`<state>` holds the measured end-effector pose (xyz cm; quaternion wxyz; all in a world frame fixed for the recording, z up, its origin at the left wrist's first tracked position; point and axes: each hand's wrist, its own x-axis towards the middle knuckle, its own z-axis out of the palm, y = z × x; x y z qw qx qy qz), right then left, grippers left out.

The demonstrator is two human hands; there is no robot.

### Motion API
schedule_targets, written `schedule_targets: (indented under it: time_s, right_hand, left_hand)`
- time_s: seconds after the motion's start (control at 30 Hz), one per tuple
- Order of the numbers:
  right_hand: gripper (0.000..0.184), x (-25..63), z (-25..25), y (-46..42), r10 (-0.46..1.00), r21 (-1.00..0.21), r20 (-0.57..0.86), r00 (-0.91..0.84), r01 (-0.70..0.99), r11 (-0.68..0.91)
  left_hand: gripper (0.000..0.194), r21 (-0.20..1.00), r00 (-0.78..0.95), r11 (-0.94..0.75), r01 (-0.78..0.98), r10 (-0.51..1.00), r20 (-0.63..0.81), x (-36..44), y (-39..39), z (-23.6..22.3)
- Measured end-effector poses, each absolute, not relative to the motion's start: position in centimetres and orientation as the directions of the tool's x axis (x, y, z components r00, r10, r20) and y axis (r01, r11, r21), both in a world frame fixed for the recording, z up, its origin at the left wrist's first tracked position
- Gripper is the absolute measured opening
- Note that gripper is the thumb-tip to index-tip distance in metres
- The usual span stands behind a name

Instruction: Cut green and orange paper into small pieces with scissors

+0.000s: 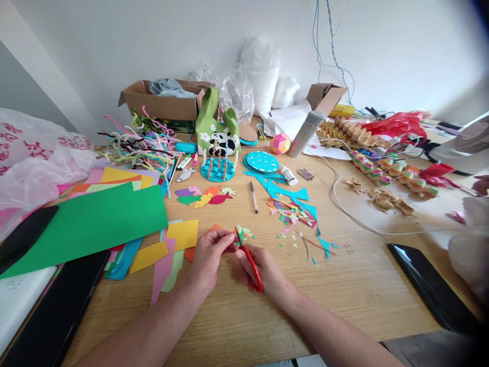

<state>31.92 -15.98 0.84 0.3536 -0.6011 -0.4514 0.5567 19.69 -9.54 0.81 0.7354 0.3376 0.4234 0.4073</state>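
My right hand [263,270] is closed around red-handled scissors [252,267], blades pointing up and away at my left fingertips. My left hand [212,252] pinches what looks like a small piece of orange paper, mostly hidden by the fingers and blades. Just beyond the blades lies a small heap of green, pale and orange paper snippets [246,235]. Several coloured paper fish [204,196] lie together farther back, with a pen [254,197] to their right. Orange and yellow paper scraps [182,234] sit to the left of my left hand.
Green card [114,219] and other sheets cover the left side, near a dark phone-like slab [72,300]. Paper offcuts [292,211], a glue bottle [288,175] and a blue disc [262,162] lie right of centre. A white cable [340,204] and black phone [428,285] are farther right.
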Motion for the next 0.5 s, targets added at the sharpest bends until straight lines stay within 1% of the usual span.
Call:
schedule_targets:
  time_s: [0.2,0.37,0.5]
  right_hand:
    - [0.054,32.1,0.7,-15.9,0.927,-0.920,-0.372,-0.045,0.148,-0.362]
    - [0.060,33.0,1.6,-15.6,0.922,-0.925,-0.365,-0.128,0.160,-0.344]
    - [0.060,34.1,2.2,-15.7,0.888,-0.910,-0.414,-0.202,0.130,-0.394]
  left_hand:
    - [0.018,0.845,0.324,0.428,-0.319,0.888,-0.327,19.5,-9.3,0.9]
    - [0.017,0.857,0.381,0.447,-0.256,0.861,-0.336,19.2,-8.8,1.1]
    - [0.017,0.846,0.452,0.495,-0.198,0.812,-0.369,18.8,-8.3,1.5]
